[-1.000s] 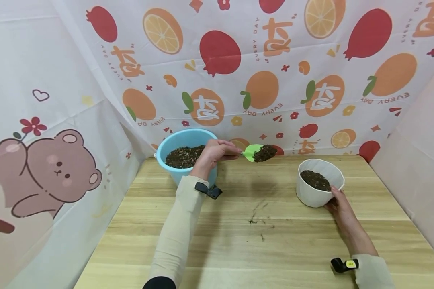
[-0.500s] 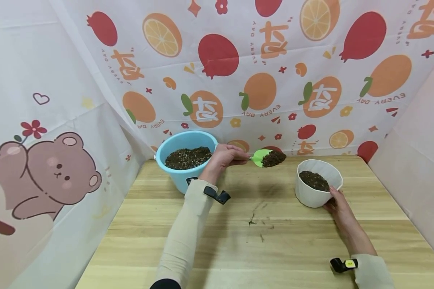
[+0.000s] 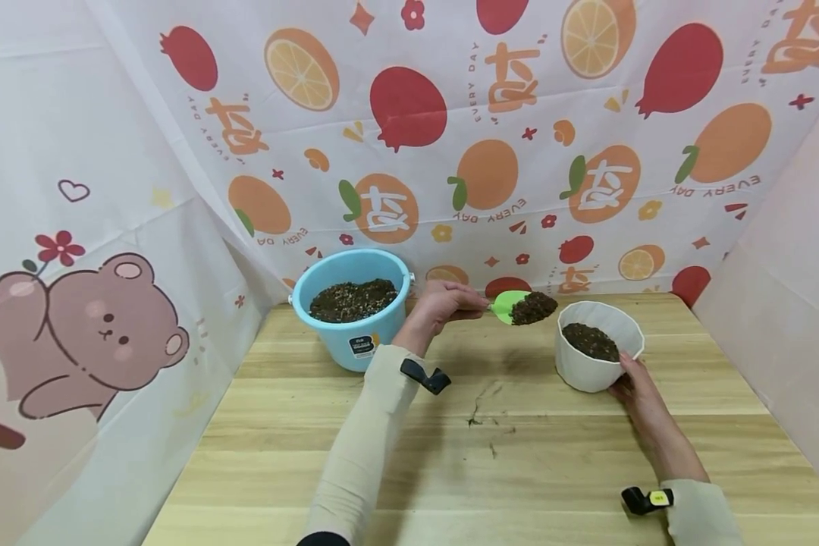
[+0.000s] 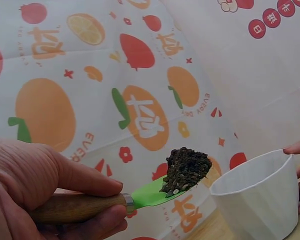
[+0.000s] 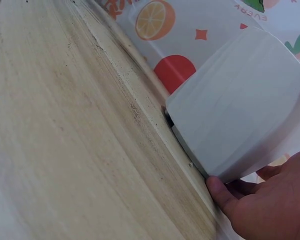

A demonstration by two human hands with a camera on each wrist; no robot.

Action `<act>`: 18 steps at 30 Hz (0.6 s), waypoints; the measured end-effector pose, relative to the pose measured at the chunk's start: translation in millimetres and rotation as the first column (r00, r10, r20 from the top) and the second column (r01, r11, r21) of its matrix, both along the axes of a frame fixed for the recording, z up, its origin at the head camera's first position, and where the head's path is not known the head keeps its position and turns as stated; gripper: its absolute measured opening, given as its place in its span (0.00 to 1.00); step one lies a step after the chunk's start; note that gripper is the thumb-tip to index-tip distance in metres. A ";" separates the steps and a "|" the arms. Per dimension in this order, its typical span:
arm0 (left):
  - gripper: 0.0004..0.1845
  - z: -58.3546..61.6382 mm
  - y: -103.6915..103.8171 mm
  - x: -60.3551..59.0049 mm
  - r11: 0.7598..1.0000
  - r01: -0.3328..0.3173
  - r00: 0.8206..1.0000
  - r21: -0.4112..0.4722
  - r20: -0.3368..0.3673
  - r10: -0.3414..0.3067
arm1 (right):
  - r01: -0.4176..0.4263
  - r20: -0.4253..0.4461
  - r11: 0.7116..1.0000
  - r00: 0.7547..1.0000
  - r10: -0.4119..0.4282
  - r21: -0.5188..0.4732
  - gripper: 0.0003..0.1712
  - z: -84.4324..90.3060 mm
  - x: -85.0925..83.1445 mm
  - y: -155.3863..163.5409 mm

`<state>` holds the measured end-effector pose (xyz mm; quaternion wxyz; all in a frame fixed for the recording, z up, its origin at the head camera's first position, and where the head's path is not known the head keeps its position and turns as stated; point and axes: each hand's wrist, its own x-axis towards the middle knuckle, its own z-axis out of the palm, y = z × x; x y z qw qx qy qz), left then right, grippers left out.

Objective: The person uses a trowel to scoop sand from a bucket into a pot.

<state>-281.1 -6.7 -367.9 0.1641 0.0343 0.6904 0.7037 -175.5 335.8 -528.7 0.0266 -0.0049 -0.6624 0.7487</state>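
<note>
My left hand [image 3: 444, 307] grips the wooden handle of a small trowel [image 4: 150, 192] with a green blade. A heap of dark soil [image 3: 534, 309] sits on the blade, which is in the air just left of a white ribbed flowerpot [image 3: 587, 368]. That pot has dark soil [image 3: 590, 341] in it, below the rim. My right hand [image 3: 644, 398] holds the pot at its right side, with a finger on the rim in the left wrist view. In the right wrist view, fingertips touch the pot near its base; part of the hand is cut off.
A light blue bucket [image 3: 355, 326] of dark soil stands at the back left of the wooden table [image 3: 519, 470]. Bits of soil [image 3: 474, 421] lie mid-table. A fruit-print cloth [image 3: 409, 106] hangs behind, with pale cloths at both sides.
My left hand has moved right and slightly down, away from the bucket, carrying the loaded trowel closer to the white flowerpot. My right hand keeps its hold on the pot.
</note>
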 end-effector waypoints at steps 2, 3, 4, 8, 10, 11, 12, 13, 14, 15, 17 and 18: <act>0.11 -3.3 2.2 0.3 1.000 -0.003 1.000 0.001 0.005 0.003 | -0.009 0.007 1.000 1.000 0.009 0.011 0.27 2.3 0.7 -1.6; 0.11 -5.1 3.4 0.2 1.000 -0.003 1.000 0.002 0.010 0.003 | -0.020 0.017 0.999 1.000 0.019 0.026 0.28 3.9 1.2 -2.2; 0.11 -7.0 4.4 0.0 1.000 -0.004 1.000 0.005 0.013 0.004 | -0.016 0.022 0.999 1.000 0.015 0.028 0.29 5.1 1.6 -3.1; 0.12 -11.8 9.9 0.0 1.000 -0.006 1.000 0.024 0.026 0.006 | -0.014 0.029 0.999 1.000 0.013 0.041 0.28 7.2 2.4 -4.6; 0.14 -13.0 13.5 0.1 0.999 0.000 1.000 0.036 0.029 -0.001 | -0.009 0.028 0.999 1.000 0.008 0.042 0.26 6.5 2.4 -4.5; 0.15 -12.8 15.5 0.5 0.999 0.003 1.000 0.041 0.031 -0.004 | -0.007 0.026 0.999 1.000 0.006 0.043 0.24 6.2 2.5 -4.4; 0.14 -12.9 17.6 0.7 0.999 0.006 0.999 0.047 0.033 -0.008 | -0.005 0.025 0.999 1.000 0.004 0.042 0.24 5.9 2.5 -4.3; 0.13 -13.0 19.8 0.8 0.999 0.010 0.999 0.051 0.035 -0.012 | -0.003 0.024 0.999 1.000 0.002 0.042 0.23 5.5 2.4 -4.0; 0.12 -13.1 22.0 0.8 0.998 0.013 0.999 0.057 0.036 -0.015 | 0.001 0.024 0.999 1.000 -0.002 0.044 0.23 5.1 2.1 -3.7; 0.11 -13.2 24.0 0.8 0.998 0.013 0.999 0.062 0.037 -0.015 | 0.003 0.023 0.999 1.000 -0.004 0.044 0.23 4.7 1.6 -3.4; 0.08 -12.7 27.9 1.3 0.998 0.013 0.999 0.062 0.034 -0.015 | 0.008 0.019 0.999 1.000 -0.009 0.041 0.22 4.3 0.3 -3.0; 0.08 -13.0 29.7 1.0 0.998 0.016 0.999 0.060 0.029 -0.017 | 0.008 0.018 0.999 1.000 -0.009 0.039 0.22 4.2 -0.4 -2.7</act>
